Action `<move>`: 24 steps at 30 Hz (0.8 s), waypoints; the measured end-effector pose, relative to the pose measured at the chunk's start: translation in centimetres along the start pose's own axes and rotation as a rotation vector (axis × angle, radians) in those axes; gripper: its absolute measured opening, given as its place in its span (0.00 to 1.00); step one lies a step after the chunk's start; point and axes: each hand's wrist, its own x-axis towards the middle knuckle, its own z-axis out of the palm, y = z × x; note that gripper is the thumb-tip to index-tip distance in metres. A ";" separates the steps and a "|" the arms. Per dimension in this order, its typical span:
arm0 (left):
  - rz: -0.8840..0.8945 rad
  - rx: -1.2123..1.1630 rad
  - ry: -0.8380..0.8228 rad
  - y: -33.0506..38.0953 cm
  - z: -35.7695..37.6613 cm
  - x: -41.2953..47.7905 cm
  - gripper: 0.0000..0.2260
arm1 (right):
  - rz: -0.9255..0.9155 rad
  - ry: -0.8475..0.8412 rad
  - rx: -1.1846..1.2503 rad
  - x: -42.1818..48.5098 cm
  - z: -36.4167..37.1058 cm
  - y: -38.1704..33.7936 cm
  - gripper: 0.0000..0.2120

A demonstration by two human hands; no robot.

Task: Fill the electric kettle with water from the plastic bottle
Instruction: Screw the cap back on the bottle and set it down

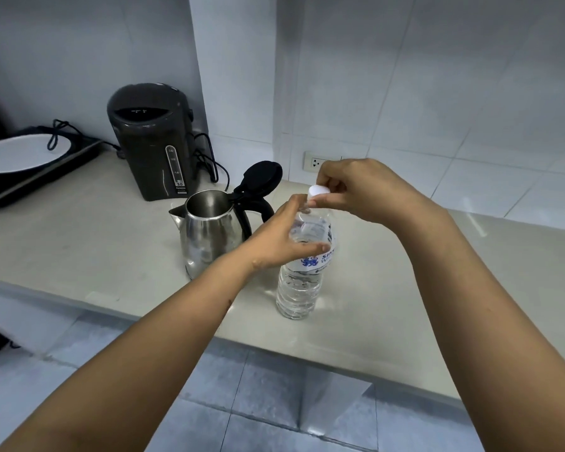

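**A:** What could go wrong here?

**B:** Start with the plastic bottle. It stands upright on the pale, glossy counter, and its clear walls are thin and ribbed. The left hand curls fingers and thumb round its shoulder. I judge that a hard squeeze with the top loose would push water out of the neck.

**A:** And the top?

**B:** A small, smooth white cap, pinched between the thumb and fingertips of the right hand at the bottle's mouth. I cannot tell whether it is off the thread. It could slip from the pinch and roll away.

**A:** Where does the water go?

**B:** Into the electric kettle, just left of the bottle. It is rounded polished steel, and its black lid is hinged back. The mouth is wide, but a fast tip could glug and splash. A wall socket sits behind the bottle.

**A:** Farther out?

**B:** Behind and left of the bottle there is a matte dark hot-water pot with cords. Far left, a white plate lies on a flat black cooktop.
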 end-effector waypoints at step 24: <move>0.023 0.112 0.268 0.9 4.3 1.2 0.37 | 0.366 0.303 -0.389 0.1 3.8 -0.3 0.17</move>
